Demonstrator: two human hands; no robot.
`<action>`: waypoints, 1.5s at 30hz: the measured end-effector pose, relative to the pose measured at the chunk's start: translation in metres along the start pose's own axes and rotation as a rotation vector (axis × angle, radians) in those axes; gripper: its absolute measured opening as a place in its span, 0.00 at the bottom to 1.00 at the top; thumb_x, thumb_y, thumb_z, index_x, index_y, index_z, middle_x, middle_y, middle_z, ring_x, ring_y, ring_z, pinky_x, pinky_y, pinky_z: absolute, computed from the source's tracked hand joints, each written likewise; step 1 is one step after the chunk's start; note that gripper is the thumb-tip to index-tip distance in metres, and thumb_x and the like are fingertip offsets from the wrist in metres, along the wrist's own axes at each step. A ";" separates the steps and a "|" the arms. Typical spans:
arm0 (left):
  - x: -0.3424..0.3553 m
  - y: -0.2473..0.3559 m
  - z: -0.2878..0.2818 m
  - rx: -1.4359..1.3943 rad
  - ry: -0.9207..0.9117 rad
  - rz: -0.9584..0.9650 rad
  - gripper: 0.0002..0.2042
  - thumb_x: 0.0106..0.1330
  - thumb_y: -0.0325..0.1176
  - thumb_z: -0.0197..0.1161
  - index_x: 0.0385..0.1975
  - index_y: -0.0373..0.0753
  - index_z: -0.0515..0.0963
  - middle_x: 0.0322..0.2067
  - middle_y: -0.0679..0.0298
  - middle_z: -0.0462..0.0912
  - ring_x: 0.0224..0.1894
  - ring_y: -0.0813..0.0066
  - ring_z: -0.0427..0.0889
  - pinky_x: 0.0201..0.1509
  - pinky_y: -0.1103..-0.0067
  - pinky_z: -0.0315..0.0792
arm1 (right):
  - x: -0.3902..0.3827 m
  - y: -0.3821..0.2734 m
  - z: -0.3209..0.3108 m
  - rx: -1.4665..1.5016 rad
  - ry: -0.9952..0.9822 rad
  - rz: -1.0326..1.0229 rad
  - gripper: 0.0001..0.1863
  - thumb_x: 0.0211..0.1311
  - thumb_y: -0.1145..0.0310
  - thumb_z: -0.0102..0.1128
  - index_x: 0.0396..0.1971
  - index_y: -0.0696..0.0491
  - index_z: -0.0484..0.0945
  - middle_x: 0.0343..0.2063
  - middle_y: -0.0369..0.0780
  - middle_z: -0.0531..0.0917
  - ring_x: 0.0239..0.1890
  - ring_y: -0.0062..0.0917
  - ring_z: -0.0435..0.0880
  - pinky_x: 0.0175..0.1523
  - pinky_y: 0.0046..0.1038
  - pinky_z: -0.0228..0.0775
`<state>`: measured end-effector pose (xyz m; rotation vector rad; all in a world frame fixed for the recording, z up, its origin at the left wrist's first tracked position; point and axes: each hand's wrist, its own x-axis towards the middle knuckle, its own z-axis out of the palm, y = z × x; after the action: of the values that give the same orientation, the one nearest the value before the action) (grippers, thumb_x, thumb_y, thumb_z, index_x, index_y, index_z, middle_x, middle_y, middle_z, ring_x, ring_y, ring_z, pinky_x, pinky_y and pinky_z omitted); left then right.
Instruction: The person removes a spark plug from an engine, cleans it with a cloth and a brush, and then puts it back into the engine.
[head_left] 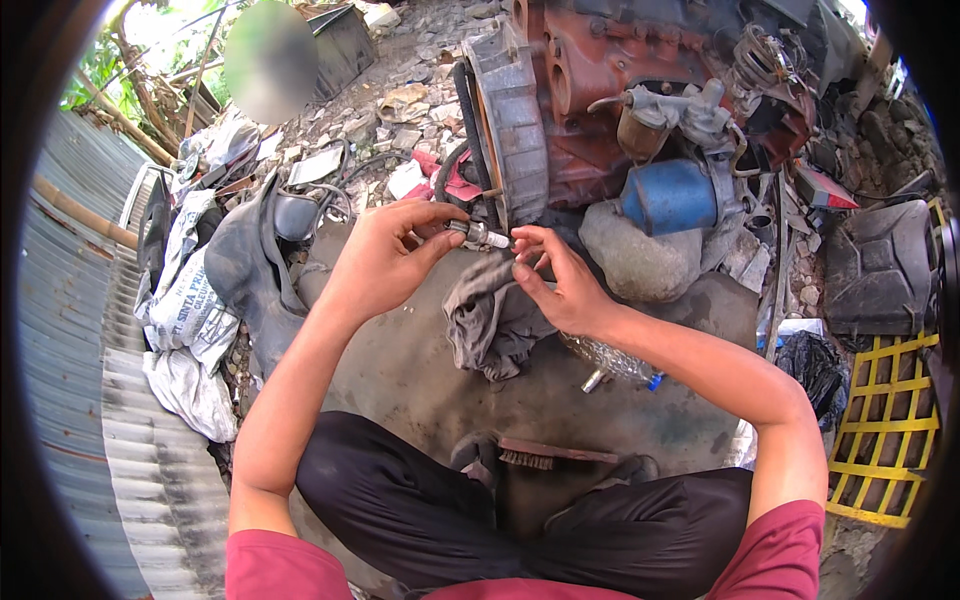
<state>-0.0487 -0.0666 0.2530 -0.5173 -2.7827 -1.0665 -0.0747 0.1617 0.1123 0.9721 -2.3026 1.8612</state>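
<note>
My left hand (pixel 385 255) pinches a spark plug (pixel 480 235) by its metal end, between thumb and fingertips. The plug lies nearly level, its white insulator pointing right. Close to that white tip is my right hand (pixel 568 290), with thumb and fingers bent but apart; whether a fingertip touches the plug I cannot make out. Below both hands a crumpled grey rag (pixel 490 325) lies on a dark flat sheet (pixel 400 370). A clear plastic bottle (pixel 625 362) with a blue cap lies partly under my right forearm. Near my feet rests a brush (pixel 560 452) with a reddish handle.
A red-brown engine (pixel 590 110) with a grey housing (pixel 515 125) and blue canister filter (pixel 670 197) stands ahead, beside a large stone (pixel 640 255). Rubble and hoses lie beyond. White sacks (pixel 185 310) and corrugated sheeting (pixel 150 450) are left; a yellow crate (pixel 885 470) is right.
</note>
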 end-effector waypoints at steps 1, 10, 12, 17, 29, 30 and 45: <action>-0.001 0.000 0.001 -0.113 -0.044 -0.114 0.11 0.66 0.29 0.67 0.47 0.38 0.84 0.35 0.66 0.86 0.30 0.82 0.79 0.35 0.81 0.73 | 0.002 -0.006 0.001 0.100 0.016 0.023 0.25 0.72 0.53 0.58 0.57 0.57 0.71 0.45 0.43 0.80 0.48 0.27 0.79 0.53 0.32 0.71; 0.003 0.003 0.022 -0.601 0.002 -0.088 0.13 0.70 0.29 0.65 0.51 0.33 0.80 0.36 0.66 0.85 0.35 0.85 0.80 0.37 0.83 0.75 | 0.014 -0.073 -0.022 0.493 0.128 0.089 0.13 0.71 0.71 0.60 0.52 0.60 0.77 0.37 0.36 0.86 0.39 0.15 0.82 0.44 0.21 0.77; 0.012 0.011 0.026 -0.677 0.076 -0.011 0.12 0.70 0.29 0.65 0.50 0.34 0.80 0.33 0.69 0.85 0.32 0.89 0.79 0.36 0.87 0.74 | 0.021 -0.088 -0.033 0.416 0.180 -0.027 0.13 0.70 0.75 0.60 0.52 0.61 0.77 0.37 0.39 0.86 0.40 0.18 0.85 0.44 0.22 0.79; 0.048 0.051 0.026 -0.739 0.084 0.120 0.13 0.72 0.33 0.63 0.51 0.33 0.79 0.33 0.70 0.83 0.33 0.88 0.79 0.37 0.87 0.73 | 0.039 -0.115 -0.082 0.040 0.347 -0.378 0.12 0.65 0.79 0.63 0.48 0.62 0.79 0.36 0.44 0.87 0.37 0.22 0.89 0.41 0.23 0.80; 0.260 0.164 0.042 0.234 0.414 0.984 0.20 0.64 0.38 0.66 0.54 0.38 0.75 0.53 0.54 0.76 0.58 0.55 0.74 0.62 0.65 0.64 | 0.040 -0.140 -0.253 -0.228 0.851 -0.373 0.12 0.65 0.79 0.64 0.48 0.63 0.79 0.38 0.41 0.86 0.38 0.21 0.85 0.45 0.22 0.77; 0.287 0.173 0.032 0.351 0.509 1.023 0.22 0.63 0.41 0.66 0.55 0.39 0.75 0.54 0.53 0.75 0.60 0.51 0.71 0.64 0.62 0.62 | 0.053 -0.143 -0.272 -0.145 0.885 -0.360 0.12 0.66 0.78 0.64 0.49 0.63 0.78 0.37 0.41 0.86 0.38 0.20 0.85 0.45 0.21 0.77; 0.421 0.253 -0.001 0.806 0.030 0.042 0.54 0.54 0.81 0.49 0.70 0.40 0.64 0.55 0.48 0.81 0.59 0.54 0.80 0.64 0.63 0.73 | 0.141 -0.077 -0.399 -0.829 0.592 -0.133 0.07 0.62 0.73 0.62 0.37 0.60 0.78 0.33 0.53 0.84 0.40 0.51 0.83 0.45 0.45 0.75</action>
<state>-0.3525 0.2235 0.5079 -0.4269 -2.8240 0.1016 -0.2929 0.4469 0.3495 0.3682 -2.1860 0.8025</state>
